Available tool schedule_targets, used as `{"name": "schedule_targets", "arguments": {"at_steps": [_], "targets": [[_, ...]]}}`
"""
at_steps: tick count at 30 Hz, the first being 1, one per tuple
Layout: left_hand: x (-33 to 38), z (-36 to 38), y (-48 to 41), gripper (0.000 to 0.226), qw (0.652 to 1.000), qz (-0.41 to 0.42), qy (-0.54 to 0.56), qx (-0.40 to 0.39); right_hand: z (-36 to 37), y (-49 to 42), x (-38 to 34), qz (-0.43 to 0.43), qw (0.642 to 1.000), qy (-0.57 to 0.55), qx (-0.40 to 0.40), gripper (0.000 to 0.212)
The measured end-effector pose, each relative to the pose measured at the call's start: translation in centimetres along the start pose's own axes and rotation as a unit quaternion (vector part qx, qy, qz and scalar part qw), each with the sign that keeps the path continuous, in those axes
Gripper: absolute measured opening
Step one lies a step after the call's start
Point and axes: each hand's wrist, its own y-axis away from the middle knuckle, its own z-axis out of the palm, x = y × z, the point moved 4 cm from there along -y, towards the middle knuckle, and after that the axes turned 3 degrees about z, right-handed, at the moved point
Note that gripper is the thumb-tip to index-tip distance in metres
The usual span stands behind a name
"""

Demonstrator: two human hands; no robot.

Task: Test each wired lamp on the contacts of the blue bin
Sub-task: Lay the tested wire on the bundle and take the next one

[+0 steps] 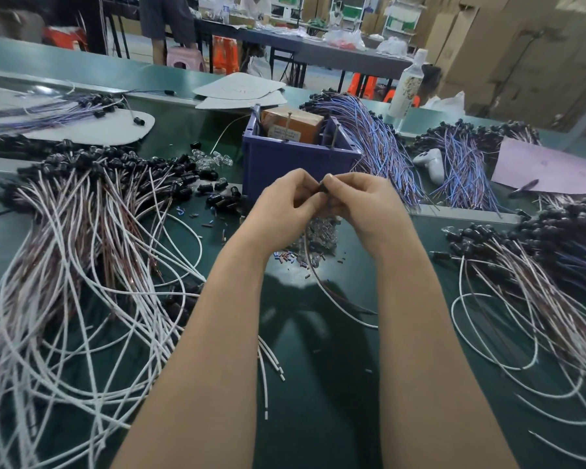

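I pinch one small black wired lamp (322, 188) between the fingertips of both hands: my left hand (285, 202) and my right hand (360, 202) are each curled and closed on it. They meet above the middle of the dark green tabletop (318, 367), just on the near side of the blue plastic bin (285, 164). So little of the lamp's black body shows between my fingers that I cannot tell which way its head points. Its paired white and brown wire (322, 289) drops from under my hands toward the near edge, so the long axis runs from far to near. The wire then bends off to the right and lies on the tabletop.

The bin holds an orange-brown cardboard box (293, 125), and thin upright metal pins (334, 137) rise at its rim. The lamp is apart from them. A small heap of clear glass bulbs (320, 231) lies under my hands. A large pile of white-wired black lamps (82, 214) spreads toward the left edge. Another such pile (538, 265) spreads toward the right edge, and blue-wired bundles (379, 140) lie just beside the bin on its right.
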Motion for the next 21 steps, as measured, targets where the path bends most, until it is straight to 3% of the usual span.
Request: {"name": "schedule_targets", "arguments": {"at_steps": [2, 4, 7, 9, 12, 15, 17, 21], "targets": [[0.0, -0.1, 0.1, 0.010, 1.000, 0.010, 0.007, -0.007, 0.4, 0.0, 0.5, 0.044, 0.992, -0.110, -0.030, 0.016], [-0.3, 0.0, 0.2, 0.010, 1.000, 0.003, -0.006, -0.011, 0.8, 0.1, 0.9, 0.052, 0.990, -0.126, -0.023, 0.018], [-0.7, -0.2, -0.1, 0.007, 0.997, -0.021, -0.077, 0.005, 1.0, 0.0, 0.5, -0.058, 0.989, 0.118, 0.064, 0.011], [-0.8, -0.5, -0.4, 0.008, 0.994, -0.038, -0.106, 0.013, 1.8, 0.2, 0.3, -0.109, 0.973, 0.187, 0.085, 0.007], [-0.7, -0.9, -0.3, 0.007, 0.992, -0.055, -0.109, -0.012, 1.6, -0.1, 1.7, -0.042, 0.993, 0.067, 0.087, 0.014], [-1.1, -1.3, 0.2, 0.006, 0.991, -0.074, -0.101, -0.047, -0.6, -0.4, 3.0, 0.046, 0.988, -0.060, 0.137, 0.020], [-0.8, -2.1, 0.1, 0.004, 0.995, -0.071, -0.064, -0.002, -0.9, -0.4, 3.5, 0.056, 0.989, 0.009, 0.140, 0.020], [-0.5, -2.4, -0.1, 0.005, 0.995, -0.085, -0.043, 0.031, 1.8, 0.2, 3.6, 0.045, 0.966, 0.251, 0.042, 0.011]]}}
